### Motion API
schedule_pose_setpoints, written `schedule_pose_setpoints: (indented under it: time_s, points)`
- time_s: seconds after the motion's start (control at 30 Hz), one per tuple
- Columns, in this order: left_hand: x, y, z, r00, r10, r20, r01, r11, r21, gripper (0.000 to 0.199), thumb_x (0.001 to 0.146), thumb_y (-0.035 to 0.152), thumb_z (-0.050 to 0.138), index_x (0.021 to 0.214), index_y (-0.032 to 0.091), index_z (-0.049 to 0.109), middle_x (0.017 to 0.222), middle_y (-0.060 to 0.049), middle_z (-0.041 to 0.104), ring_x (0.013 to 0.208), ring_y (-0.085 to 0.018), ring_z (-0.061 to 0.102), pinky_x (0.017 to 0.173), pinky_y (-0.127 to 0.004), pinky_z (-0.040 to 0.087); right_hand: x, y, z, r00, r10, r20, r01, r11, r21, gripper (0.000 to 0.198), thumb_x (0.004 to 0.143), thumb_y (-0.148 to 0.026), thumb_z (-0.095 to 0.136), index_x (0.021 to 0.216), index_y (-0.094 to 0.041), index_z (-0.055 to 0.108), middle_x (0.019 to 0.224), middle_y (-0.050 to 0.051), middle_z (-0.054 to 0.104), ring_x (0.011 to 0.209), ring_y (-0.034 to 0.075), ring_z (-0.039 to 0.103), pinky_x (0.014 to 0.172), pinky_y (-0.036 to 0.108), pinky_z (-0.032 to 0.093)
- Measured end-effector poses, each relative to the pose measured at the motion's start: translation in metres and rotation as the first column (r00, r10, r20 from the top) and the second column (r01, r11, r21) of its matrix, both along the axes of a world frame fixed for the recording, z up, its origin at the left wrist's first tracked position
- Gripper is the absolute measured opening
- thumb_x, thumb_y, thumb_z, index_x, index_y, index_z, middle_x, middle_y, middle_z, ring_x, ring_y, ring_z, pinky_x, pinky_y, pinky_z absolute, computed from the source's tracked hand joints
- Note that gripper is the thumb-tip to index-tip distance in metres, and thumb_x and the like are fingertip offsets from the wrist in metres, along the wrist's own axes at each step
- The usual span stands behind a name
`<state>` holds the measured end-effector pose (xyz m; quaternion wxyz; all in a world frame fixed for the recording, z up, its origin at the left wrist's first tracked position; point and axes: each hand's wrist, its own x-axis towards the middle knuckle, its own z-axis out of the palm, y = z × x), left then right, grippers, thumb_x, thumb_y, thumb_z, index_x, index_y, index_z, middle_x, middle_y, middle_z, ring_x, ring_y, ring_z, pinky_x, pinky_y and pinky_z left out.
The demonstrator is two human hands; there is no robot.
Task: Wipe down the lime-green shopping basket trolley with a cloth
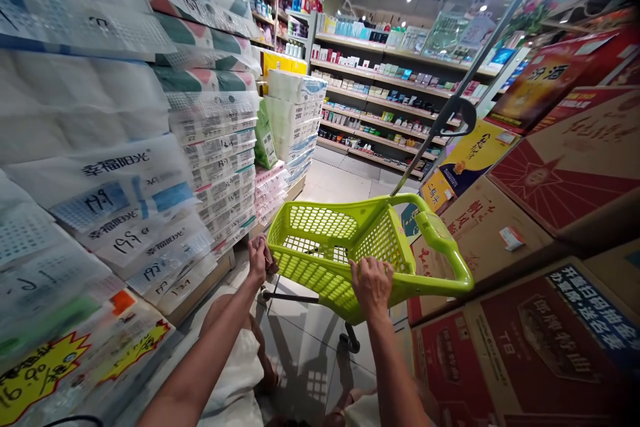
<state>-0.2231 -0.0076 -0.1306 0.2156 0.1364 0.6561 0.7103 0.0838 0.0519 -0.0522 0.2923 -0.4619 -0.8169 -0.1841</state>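
A lime-green shopping cart [310,273] with perforated sides stands sideways in front of me, and I see nothing in its basket. My right hand [373,283] is closed over the near top rim, fingers curled to the inside. At the cart's left end, my left hand [256,260] is closed on a crumpled mauve-brown cloth [271,259]. The cloth lies against the basket's corner. To the right extends the cart's looped handle [457,263], with neither hand on it. Part of the cart's lower frame and a black wheel [349,339] show beneath.
Tall stacks of wrapped tissue packs [215,167] line the left side. Cardboard liquor boxes [505,213] are piled close on the right. A slanted metal pole [467,77] with a dark hook rises behind the cart. Shelves of small boxed goods [380,90] stand beyond the tiled floor [345,177].
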Motion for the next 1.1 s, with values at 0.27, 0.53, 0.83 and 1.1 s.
schedule_pose_setpoints:
  time_s: [0.27,0.53,0.83,1.1]
  points:
    - [-0.006,-0.004,-0.006,0.978,0.021,-0.210,-0.025,1.000,-0.015,0.026,0.092,0.048,0.061,0.098,0.025,0.048,0.095,-0.004,0.058,0.089,-0.022,0.062,0.083,-0.036,0.055,-0.099,-0.019,-0.028,0.969,0.240,-0.066,-0.248,0.952,-0.181,0.026,0.105,-0.045,0.058,0.113,-0.023,0.070,0.098,0.006,0.069,0.097,0.022,0.057,0.093,0.034,0.030]
    - [-0.036,0.027,0.018,0.790,-0.336,-0.513,0.143,0.914,-0.379,0.021,0.084,0.026,0.069,0.105,0.023,0.067,0.110,-0.010,0.058,0.117,-0.031,0.058,0.113,-0.050,0.044,-0.076,-0.017,-0.041,0.958,0.250,-0.142,-0.275,0.939,-0.205,0.031,0.104,-0.049,0.054,0.097,-0.022,0.066,0.093,0.002,0.064,0.097,0.021,0.057,0.099,0.037,0.025]
    - [-0.023,0.084,0.055,0.821,-0.416,-0.390,0.153,0.819,-0.553,0.030,0.091,0.031,0.064,0.120,0.021,0.064,0.122,-0.017,0.059,0.119,-0.037,0.060,0.108,-0.050,0.047,-0.036,-0.009,-0.035,0.970,0.226,-0.085,-0.240,0.942,-0.234,0.031,0.106,-0.047,0.053,0.094,-0.022,0.067,0.092,0.002,0.067,0.096,0.020,0.055,0.101,0.036,0.024]
    - [0.039,0.000,-0.012,0.751,-0.444,-0.488,0.236,0.872,-0.429,0.034,0.097,0.043,0.059,0.125,0.025,0.063,0.124,-0.014,0.056,0.125,-0.033,0.054,0.110,-0.050,0.045,-0.009,0.004,-0.040,0.971,0.220,-0.091,-0.236,0.939,-0.250,0.027,0.104,-0.043,0.057,0.089,-0.024,0.069,0.095,0.002,0.070,0.098,0.022,0.054,0.105,0.039,0.024]
